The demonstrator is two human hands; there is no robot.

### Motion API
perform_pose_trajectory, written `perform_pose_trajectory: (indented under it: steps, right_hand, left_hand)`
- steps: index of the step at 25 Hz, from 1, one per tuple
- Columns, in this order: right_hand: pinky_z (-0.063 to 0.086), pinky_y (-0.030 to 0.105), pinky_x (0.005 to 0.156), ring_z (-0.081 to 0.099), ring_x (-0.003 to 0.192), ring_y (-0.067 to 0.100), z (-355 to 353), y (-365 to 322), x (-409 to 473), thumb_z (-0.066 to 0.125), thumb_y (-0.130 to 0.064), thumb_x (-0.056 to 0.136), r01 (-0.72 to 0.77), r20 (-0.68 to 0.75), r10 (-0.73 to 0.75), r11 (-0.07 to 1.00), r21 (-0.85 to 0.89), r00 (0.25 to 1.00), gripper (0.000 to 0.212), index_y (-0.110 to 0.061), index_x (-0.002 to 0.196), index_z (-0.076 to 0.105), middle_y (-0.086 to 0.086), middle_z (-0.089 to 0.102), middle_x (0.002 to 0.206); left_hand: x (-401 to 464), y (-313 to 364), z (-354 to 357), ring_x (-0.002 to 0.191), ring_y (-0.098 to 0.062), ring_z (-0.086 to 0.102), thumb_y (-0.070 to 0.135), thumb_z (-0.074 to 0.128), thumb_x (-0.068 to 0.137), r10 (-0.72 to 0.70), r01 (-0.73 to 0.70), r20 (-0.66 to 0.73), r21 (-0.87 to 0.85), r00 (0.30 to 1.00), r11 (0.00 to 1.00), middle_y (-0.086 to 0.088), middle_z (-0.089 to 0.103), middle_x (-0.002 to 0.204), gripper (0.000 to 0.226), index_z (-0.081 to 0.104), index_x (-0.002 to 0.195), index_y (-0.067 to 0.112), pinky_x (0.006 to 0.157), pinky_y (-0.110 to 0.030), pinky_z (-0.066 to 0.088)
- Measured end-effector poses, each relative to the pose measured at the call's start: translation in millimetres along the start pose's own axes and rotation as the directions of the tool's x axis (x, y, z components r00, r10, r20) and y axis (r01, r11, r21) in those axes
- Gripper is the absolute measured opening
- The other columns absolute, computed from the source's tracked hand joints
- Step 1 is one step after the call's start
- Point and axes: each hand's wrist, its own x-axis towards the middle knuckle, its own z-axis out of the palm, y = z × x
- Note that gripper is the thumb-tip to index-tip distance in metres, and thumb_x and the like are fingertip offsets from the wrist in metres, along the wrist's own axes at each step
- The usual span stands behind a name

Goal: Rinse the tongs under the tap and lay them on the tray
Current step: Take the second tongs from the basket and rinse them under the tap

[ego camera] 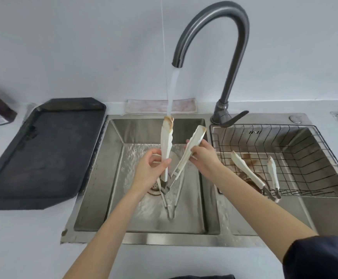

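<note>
A pale countertop [33, 238] carries a double steel sink [144, 238] set into it. Left of the sink lies a black tray [43, 150]. Behind the sink, against the wall, a folded cloth [150, 106] lies flat.

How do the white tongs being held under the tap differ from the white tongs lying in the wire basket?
The held white tongs stand tips up, spread wide, one arm in each hand, left hand and right hand; the basket tongs lie untouched in the black wire basket. Water strikes the held pair's left tip; the basket pair gets none. Both have white arms with brown stains.
</note>
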Motion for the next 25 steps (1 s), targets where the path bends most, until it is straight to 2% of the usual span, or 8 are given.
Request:
perform_pose_trajectory:
  steps: [2,5,10,13,16,18,22,25]
  right_hand:
    - [0.043,0.039,0.096,0.054,0.096,0.02,16,4,9,0.032,0.012,0.089,-0.021,0.014,0.02,0.999,0.038,1.0,0.038,-0.004,0.119,0.05,0.011,0.053,0.105]
    - [0.041,0.041,0.101,0.055,0.105,0.023,38,9,25,0.038,-0.003,0.095,-0.086,0.02,0.084,0.987,0.135,0.996,0.023,-0.01,0.114,0.049,0.011,0.055,0.111]
    - [0.042,0.034,0.09,0.059,0.087,0.016,61,12,59,0.041,-0.027,0.098,-0.199,0.04,0.196,0.937,0.289,0.98,0.02,-0.015,0.104,0.055,0.004,0.055,0.09]
    - [0.043,0.027,0.074,0.057,0.082,0.014,66,16,72,0.038,-0.03,0.098,-0.224,0.039,0.222,0.934,0.279,0.974,0.026,-0.01,0.096,0.054,0.002,0.054,0.082]
    - [0.036,0.023,0.059,0.051,0.067,0.012,68,21,81,0.036,-0.032,0.098,-0.249,0.072,0.238,0.938,0.241,0.968,0.031,-0.013,0.076,0.048,0.0,0.048,0.068]
    - [0.034,0.023,0.057,0.049,0.058,0.012,68,24,83,0.035,-0.029,0.097,-0.265,0.074,0.256,0.944,0.195,0.964,0.032,-0.013,0.072,0.045,0.002,0.046,0.068]
    - [0.039,0.023,0.06,0.054,0.061,0.012,65,26,83,0.038,-0.027,0.098,-0.27,0.05,0.266,0.936,0.225,0.963,0.036,-0.012,0.067,0.05,0.0,0.046,0.067]
    - [0.042,0.022,0.055,0.053,0.053,0.01,70,20,84,0.041,-0.034,0.097,-0.284,0.05,0.28,0.932,0.225,0.959,0.035,-0.012,0.071,0.049,0.0,0.045,0.065]
  left_hand:
    - [5,-6,-17,0.068,-0.012,0.068,0.014,0.064,0.083,-0.002,0.003,0.007,-0.034,1.0,0.999,0.003,0.065,0.079,0.018,0.053,0.088,0.028,0.08,-0.04,0.055]
    - [17,-14,-39,0.073,-0.014,0.066,0.014,0.064,0.083,-0.02,0.019,-0.004,-0.055,1.0,0.998,0.003,0.064,0.078,0.022,0.053,0.09,0.031,0.084,-0.041,0.054]
    - [45,-30,-67,0.062,0.0,0.066,0.014,0.063,0.084,-0.103,0.099,-0.023,-0.128,0.994,0.987,0.0,0.065,0.081,0.018,0.055,0.097,0.024,0.072,-0.026,0.054]
    - [58,-39,-74,0.068,-0.009,0.067,0.016,0.062,0.085,-0.166,0.159,-0.033,-0.153,0.986,0.975,-0.004,0.065,0.088,0.014,0.055,0.095,0.024,0.061,-0.019,0.054]
    - [62,-48,-75,0.064,-0.012,0.067,0.015,0.059,0.087,-0.251,0.235,-0.044,-0.229,0.967,0.945,-0.005,0.064,0.088,0.017,0.054,0.103,0.013,0.057,-0.019,0.056]
    - [61,-53,-73,0.062,-0.01,0.067,0.014,0.057,0.088,-0.3,0.28,-0.041,-0.252,0.953,0.926,-0.004,0.064,0.088,0.016,0.052,0.104,0.013,0.057,-0.019,0.057]
    - [56,-60,-68,0.065,-0.011,0.068,0.016,0.051,0.092,-0.381,0.358,-0.032,-0.276,0.924,0.892,-0.002,0.066,0.085,0.008,0.054,0.099,0.016,0.058,-0.022,0.057]
    - [52,-60,-63,0.059,-0.006,0.069,0.018,0.047,0.094,-0.418,0.404,0.01,-0.277,0.908,0.872,-0.003,0.067,0.087,0.017,0.056,0.104,0.007,0.055,-0.022,0.057]
